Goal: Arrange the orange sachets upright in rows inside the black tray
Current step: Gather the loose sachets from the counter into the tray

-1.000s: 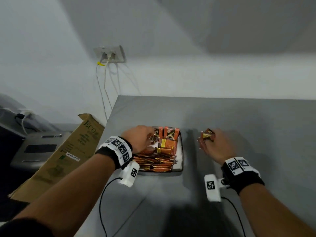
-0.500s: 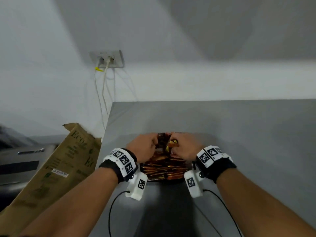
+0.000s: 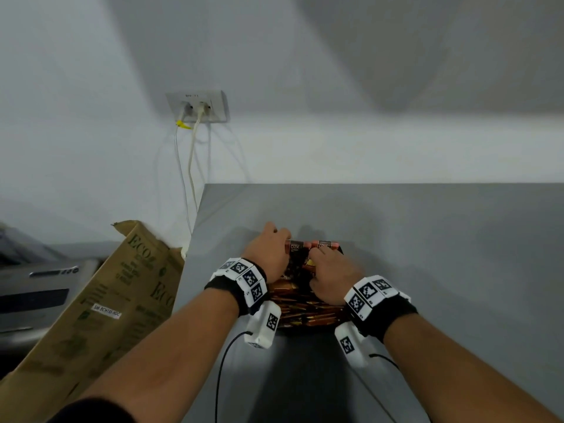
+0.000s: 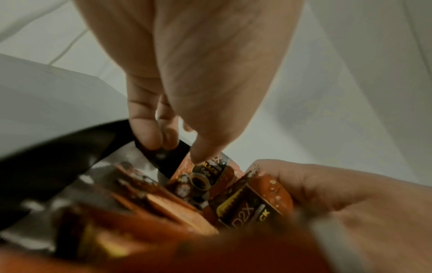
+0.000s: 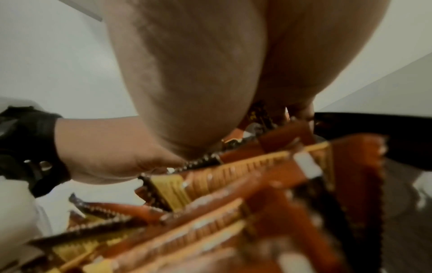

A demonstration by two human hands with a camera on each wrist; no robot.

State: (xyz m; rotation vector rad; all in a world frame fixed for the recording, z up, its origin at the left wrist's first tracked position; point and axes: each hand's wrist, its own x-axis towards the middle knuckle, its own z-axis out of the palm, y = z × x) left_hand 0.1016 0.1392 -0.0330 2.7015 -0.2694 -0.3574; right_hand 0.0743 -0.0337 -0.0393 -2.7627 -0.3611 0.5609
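Head view shows your left hand [image 3: 270,257] steadying a standing sachet [image 3: 295,246] at 12 o'clock of the tray [image 4: 58,153], thumb pressed on it, so your right hand [image 3: 331,274] can pinch another sachet [image 4: 254,201] in beside it.

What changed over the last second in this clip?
The right hand carried its sachet from the bare table leftward into the black tray, beside the left hand, whose thumb now presses an upright sachet. The tray stayed put.

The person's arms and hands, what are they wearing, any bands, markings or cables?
Bare forearms and bare hands. The left hand and right hand each have a black wristband topped by white blocks printed with black square codes. Under each wrist hangs a white camera module bearing another code, with a thin black cable trailing back.
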